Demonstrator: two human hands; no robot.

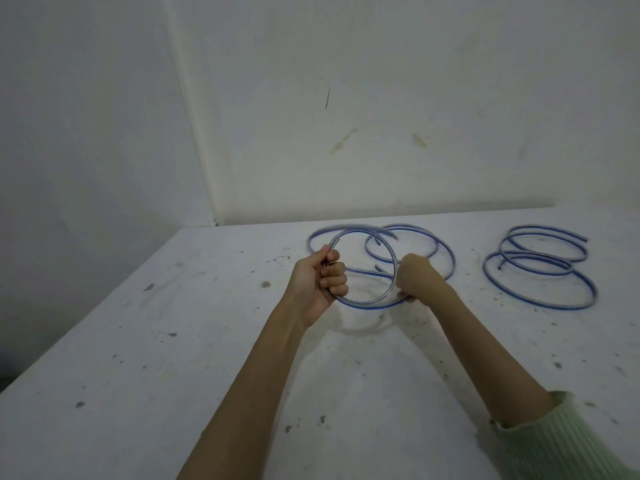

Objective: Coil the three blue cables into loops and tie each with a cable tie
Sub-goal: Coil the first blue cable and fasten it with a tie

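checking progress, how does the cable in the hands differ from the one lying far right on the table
The held cable is lifted off the table, gripped by the left hand and right hand; the far-right cable lies flat, untouched. The held cable is drawn into one tight, overlapping loop; the far-right cable sprawls in loose, offset turns. The held cable's free end is motion-blurred; the far-right cable is sharp. Both are blue, with no tie visible.
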